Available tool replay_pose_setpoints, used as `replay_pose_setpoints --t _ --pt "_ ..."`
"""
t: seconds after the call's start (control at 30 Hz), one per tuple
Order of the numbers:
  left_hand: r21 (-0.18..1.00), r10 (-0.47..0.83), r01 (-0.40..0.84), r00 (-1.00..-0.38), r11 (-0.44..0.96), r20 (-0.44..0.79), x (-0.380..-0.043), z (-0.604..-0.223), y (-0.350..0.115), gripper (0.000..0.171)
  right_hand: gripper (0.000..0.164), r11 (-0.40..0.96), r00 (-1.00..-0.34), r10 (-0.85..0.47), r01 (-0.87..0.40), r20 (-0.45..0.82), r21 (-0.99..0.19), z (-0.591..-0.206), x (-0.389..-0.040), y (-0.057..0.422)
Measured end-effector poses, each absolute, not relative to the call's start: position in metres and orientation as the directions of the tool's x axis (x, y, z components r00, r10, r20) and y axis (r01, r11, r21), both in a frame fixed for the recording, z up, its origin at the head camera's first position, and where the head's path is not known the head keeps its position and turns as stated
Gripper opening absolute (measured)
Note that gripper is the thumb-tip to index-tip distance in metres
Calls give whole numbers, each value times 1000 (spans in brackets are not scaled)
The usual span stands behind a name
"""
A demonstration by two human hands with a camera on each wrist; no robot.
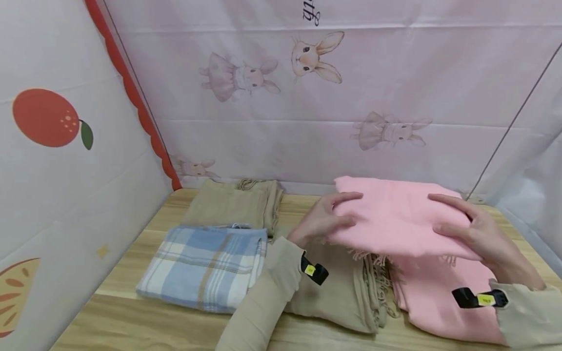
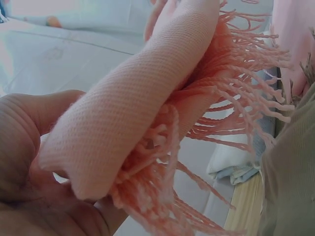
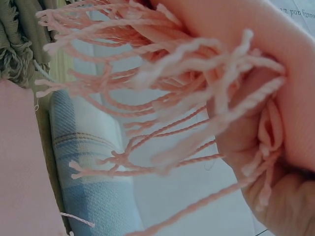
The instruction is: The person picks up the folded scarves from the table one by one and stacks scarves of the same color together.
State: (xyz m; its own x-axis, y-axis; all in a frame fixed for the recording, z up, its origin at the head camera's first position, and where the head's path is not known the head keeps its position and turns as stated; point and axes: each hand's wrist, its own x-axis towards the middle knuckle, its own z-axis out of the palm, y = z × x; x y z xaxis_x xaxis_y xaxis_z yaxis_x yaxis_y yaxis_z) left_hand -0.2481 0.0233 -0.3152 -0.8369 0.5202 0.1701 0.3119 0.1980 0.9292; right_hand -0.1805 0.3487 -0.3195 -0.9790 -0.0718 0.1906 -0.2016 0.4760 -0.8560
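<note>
A folded pink scarf with a twisted fringe is held up above the table between both hands. My left hand grips its left end, thumb on the near face. At the right end my right hand holds on in the same way, fingers spread over the top. In the left wrist view the scarf's rolled fold lies between thumb and fingers, fringe hanging free. Loose fringe strands partly cover the right hand in the right wrist view. Below lie a second pink scarf and a beige scarf.
On the wooden table, a blue plaid scarf lies front left, with another beige scarf behind it. A printed pink backdrop rises at the back and a white sheet at the left. Blue plaid cloth also shows in the right wrist view.
</note>
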Motion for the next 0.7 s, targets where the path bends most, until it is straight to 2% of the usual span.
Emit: replay_pose_setpoints --t 0.13,0.43,0.7 --pt "932 519 308 -837 189 171 -247 -316 24 54 68 473 -979 -61 -198 193 -858 -319 -178 350" --pt "947 511 258 -850 193 127 -242 -315 27 55 67 565 -955 -54 -271 293 -780 -320 -175 352" --pt "969 553 214 -825 123 112 -235 -317 32 54 68 553 -950 -64 -288 305 -782 -322 -168 361"
